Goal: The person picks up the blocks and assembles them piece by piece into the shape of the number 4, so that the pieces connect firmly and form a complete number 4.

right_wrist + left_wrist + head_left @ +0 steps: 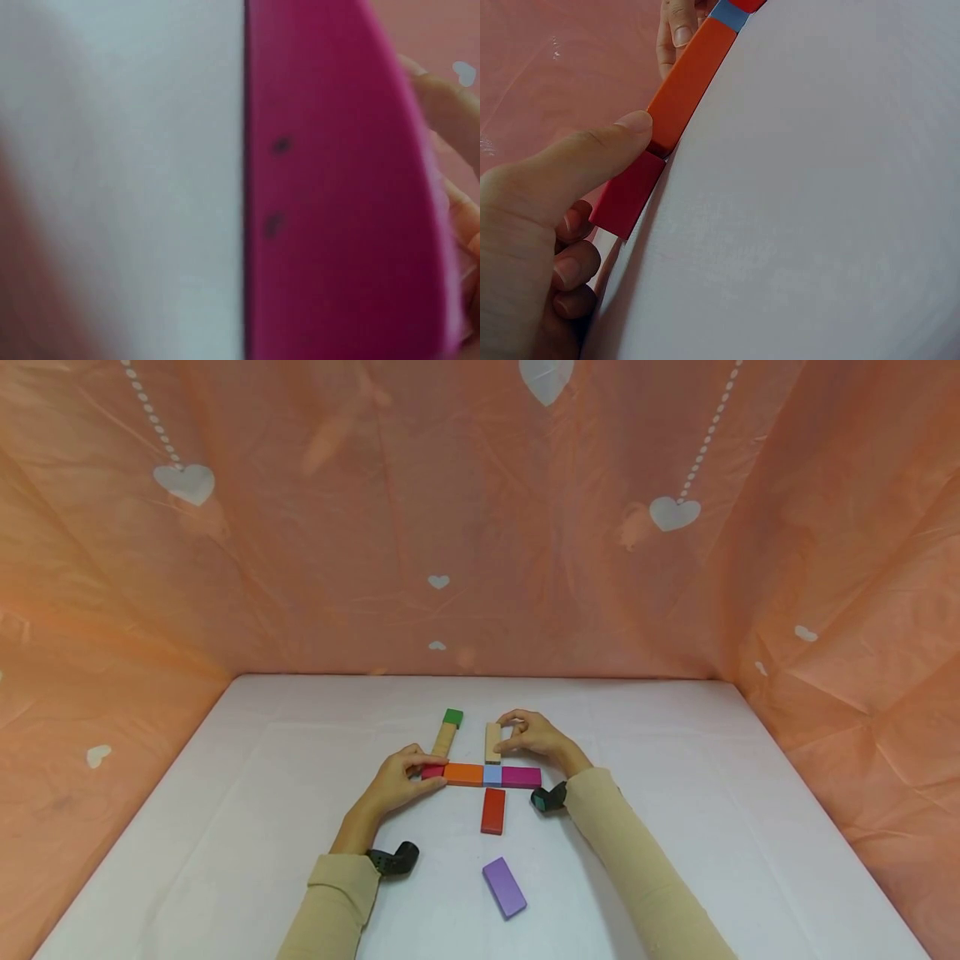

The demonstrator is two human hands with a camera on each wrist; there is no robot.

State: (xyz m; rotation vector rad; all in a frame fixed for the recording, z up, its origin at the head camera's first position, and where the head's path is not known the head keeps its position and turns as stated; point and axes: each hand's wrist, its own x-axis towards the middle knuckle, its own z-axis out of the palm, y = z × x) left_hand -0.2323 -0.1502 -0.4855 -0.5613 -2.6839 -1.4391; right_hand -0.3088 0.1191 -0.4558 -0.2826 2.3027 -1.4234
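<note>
My left hand point(396, 781) holds a crimson block point(630, 196) between thumb and fingers, with the thumb tip at the seam against an orange block point(463, 774). A light blue block point(492, 775) and a magenta block point(521, 777) continue that row to the right. Above the light blue one lies a plain wooden block point(492, 743), which the thumb and forefinger of my right hand point(534, 732) grip at its right side and far end. In the right wrist view the magenta block point(345, 195) fills much of the picture and partly hides the right hand.
Beyond the left fingers, a wooden strip point(444, 740) slants away, with a green block point(453, 717) at its far end. A red block point(492, 811) lies just below the light blue one. Nearer the front, a purple block point(505, 887) lies tilted on the white table point(247, 827).
</note>
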